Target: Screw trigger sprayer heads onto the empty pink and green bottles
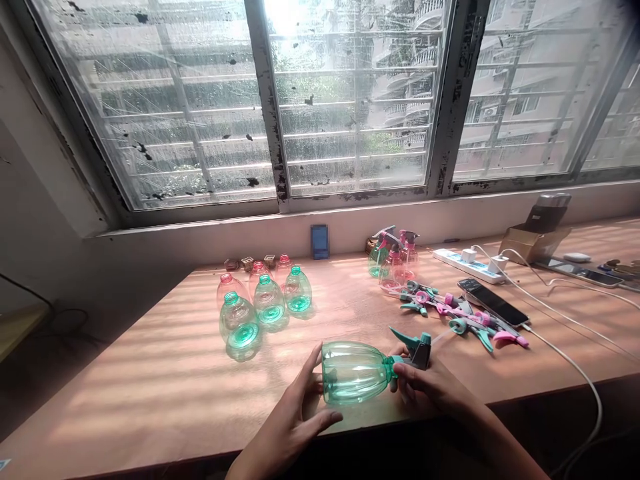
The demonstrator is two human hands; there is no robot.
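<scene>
A clear green spray bottle (355, 373) lies sideways in the air over the table's front edge, its base toward the left. Around that base curves my left hand (300, 407), thumb below and fingers behind. My right hand (425, 380) pinches the neck, where a green and black trigger sprayer head (417, 348) sits on the bottle. Whether the head is fully screwed on cannot be seen. Beyond my hands stand open green bottles (270, 303) and, behind them, pink bottles (230, 285). Loose pink and green sprayer heads (460, 313) are heaped to the right.
Several bottles with heads (395, 260) stand by the window wall. A phone (493, 301) on a white cable lies beside the heap. Farther back are a white power strip (470, 265) and a cardboard box (533, 241). A blue card (320, 241) leans on the wall.
</scene>
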